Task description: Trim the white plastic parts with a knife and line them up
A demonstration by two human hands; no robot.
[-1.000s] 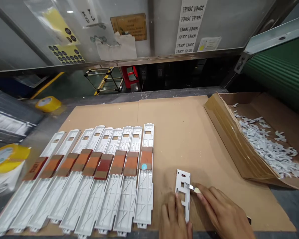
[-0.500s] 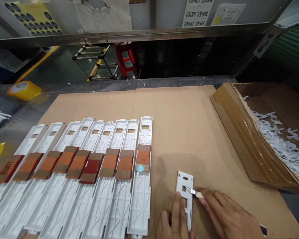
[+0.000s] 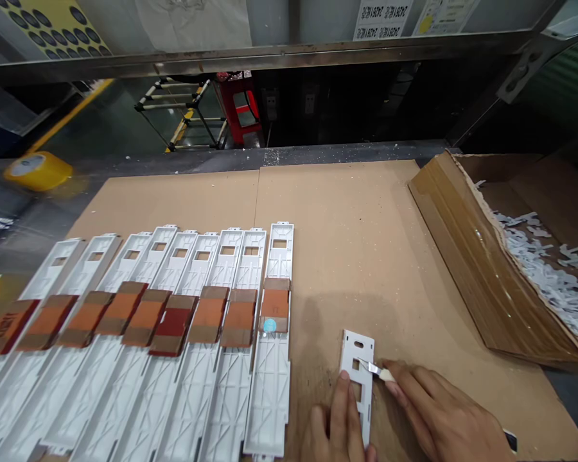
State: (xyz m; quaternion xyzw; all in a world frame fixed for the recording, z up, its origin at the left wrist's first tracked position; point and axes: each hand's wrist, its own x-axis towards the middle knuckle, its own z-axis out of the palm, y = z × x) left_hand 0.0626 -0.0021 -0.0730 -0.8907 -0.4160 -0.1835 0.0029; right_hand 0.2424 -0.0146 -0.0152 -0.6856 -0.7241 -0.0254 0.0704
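Note:
A small white plastic plate [image 3: 358, 346] with several cut-outs lies on the cardboard at lower centre-right. My left hand [image 3: 337, 427] grips its lower part, with fingertips on the left edge and the thumb near the bottom right. In my right hand [image 3: 446, 414] is a small knife [image 3: 384, 373] with a pale handle, closed between thumb and fingers. The blade rests over the plate, its tip at the small square cut-out. Most of the handle is hidden inside the fingers.
Several long white plastic panels [image 3: 270, 385] stand in a row at left, each crossed by a brown-orange block [image 3: 274, 305]. A cardboard box [image 3: 462, 256] holding small white scraps [image 3: 549, 256] sits at right. Yellow tape [image 3: 38, 170] lies far left on the cardboard-covered table [image 3: 347, 224].
The view has shifted slightly, so the panels appear a little further left and the box slightly right. Both hands, the knife and the plate keep nearly the same position.

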